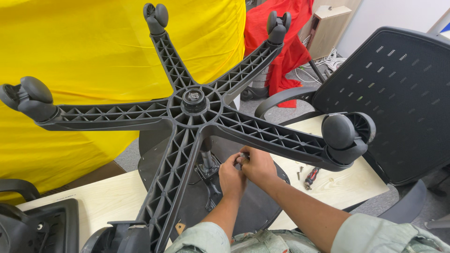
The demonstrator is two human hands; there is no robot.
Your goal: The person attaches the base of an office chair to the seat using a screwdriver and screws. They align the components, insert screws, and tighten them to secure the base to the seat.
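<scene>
An office chair lies upside down on a pale wooden table (pixel 108 199). Its black five-arm base (pixel 194 105) with castor wheels points up toward me. Beneath it the grey gas column (pixel 207 159) meets the metal mechanism on the black seat underside (pixel 255 206). My left hand (pixel 231 178) and my right hand (pixel 255 164) are pressed together just right of the column, under one base arm. Their fingers pinch a small metal part (pixel 243 157), too small to identify.
A red-handled screwdriver (pixel 311 177) and loose screws (pixel 300 172) lie on the table at right. A black mesh chair back (pixel 393 98) stands at the right. Yellow cloth (pixel 93 51) and red cloth (pixel 290 47) hang behind. Another black chair part (pixel 37 227) is at lower left.
</scene>
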